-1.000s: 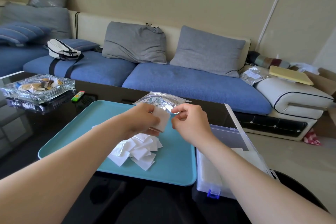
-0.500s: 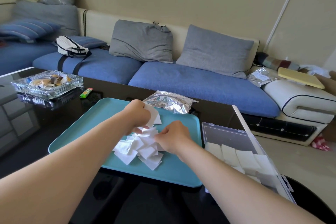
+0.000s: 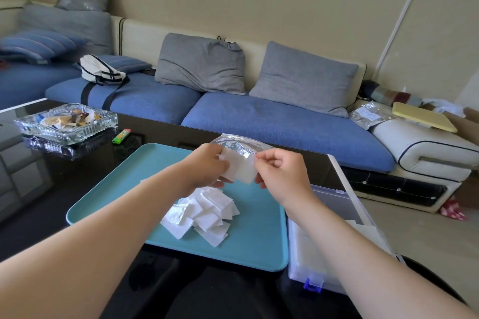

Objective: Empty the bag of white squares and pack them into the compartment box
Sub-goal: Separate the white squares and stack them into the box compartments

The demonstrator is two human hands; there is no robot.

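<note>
Left hand (image 3: 207, 166): fingers curled, pinching the left edge of a white square (image 3: 239, 169).
Right hand (image 3: 281, 176): fingertips pinching the same square's right edge.
Position: above the teal tray (image 3: 108, 194).

Left hand (image 3: 207, 167) and right hand (image 3: 283, 176) bare. Left forearm (image 3: 103, 235) and right forearm (image 3: 357, 248) bare right to the frame edge; any clothing is out of view.
</note>
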